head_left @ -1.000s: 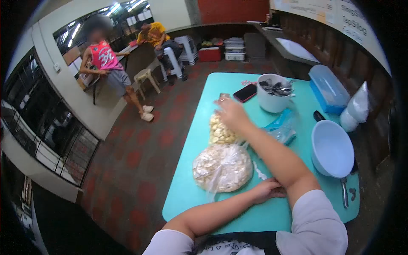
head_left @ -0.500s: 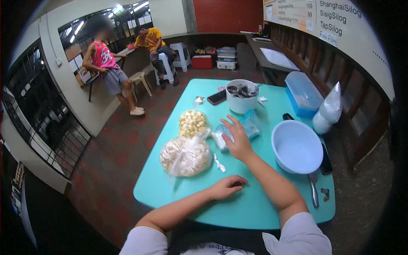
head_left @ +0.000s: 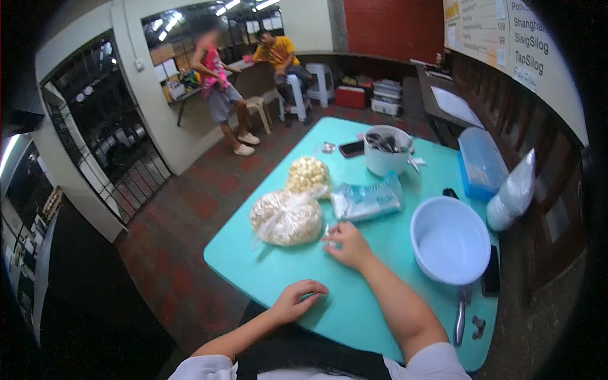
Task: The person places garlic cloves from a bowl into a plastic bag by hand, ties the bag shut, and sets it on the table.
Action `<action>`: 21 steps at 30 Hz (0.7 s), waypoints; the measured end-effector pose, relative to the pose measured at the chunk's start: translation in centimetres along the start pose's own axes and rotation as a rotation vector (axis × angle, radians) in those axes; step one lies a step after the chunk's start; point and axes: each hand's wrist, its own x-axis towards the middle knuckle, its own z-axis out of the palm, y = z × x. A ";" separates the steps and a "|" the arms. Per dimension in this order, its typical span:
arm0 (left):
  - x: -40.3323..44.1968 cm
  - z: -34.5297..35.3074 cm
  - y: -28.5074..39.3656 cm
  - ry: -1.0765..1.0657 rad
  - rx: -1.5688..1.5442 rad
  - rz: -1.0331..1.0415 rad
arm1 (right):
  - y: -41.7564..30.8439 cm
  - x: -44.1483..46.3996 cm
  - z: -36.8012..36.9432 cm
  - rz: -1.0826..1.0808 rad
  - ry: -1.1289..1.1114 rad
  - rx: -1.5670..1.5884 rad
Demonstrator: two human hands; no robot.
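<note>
My right hand [head_left: 349,246] is at the middle of the turquoise table [head_left: 373,301], its fingers curled down onto a small white twisted strip [head_left: 327,230], partly hidden by them. My left hand [head_left: 297,300] rests near the table's front edge, empty, fingers loosely bent and thumb apart. Just beyond the right hand lies a blue-and-white plastic packet [head_left: 367,199]. To its left sits a knotted clear bag of pale pieces [head_left: 286,218]. Behind that is a bag of peeled, cream-coloured cloves [head_left: 308,174], apparently garlic.
A light blue basin [head_left: 451,240] stands on the right, with a knife [head_left: 460,323] and a dark phone [head_left: 491,272] close by. A white tub of dark items [head_left: 386,158], another phone [head_left: 352,149] and a blue container [head_left: 481,166] are farther back. Two people are across the room.
My right hand has come down and back from above the packet to the white strip. The packet now lies in full view. My left hand stays near the front edge; the view has turned left.
</note>
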 end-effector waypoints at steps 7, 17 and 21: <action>-2.5 -10.5 -2.0 0.022 0.541 -0.029 | 0.2 -0.7 0.2 0.189 -0.140 0.160; -2.7 -13.4 -2.8 -0.418 0.943 -0.028 | 0.4 0.2 -0.9 0.424 -0.212 0.336; -2.6 -13.6 -3.3 -0.451 0.853 -0.063 | 0.8 1.4 -1.7 0.401 -0.217 0.322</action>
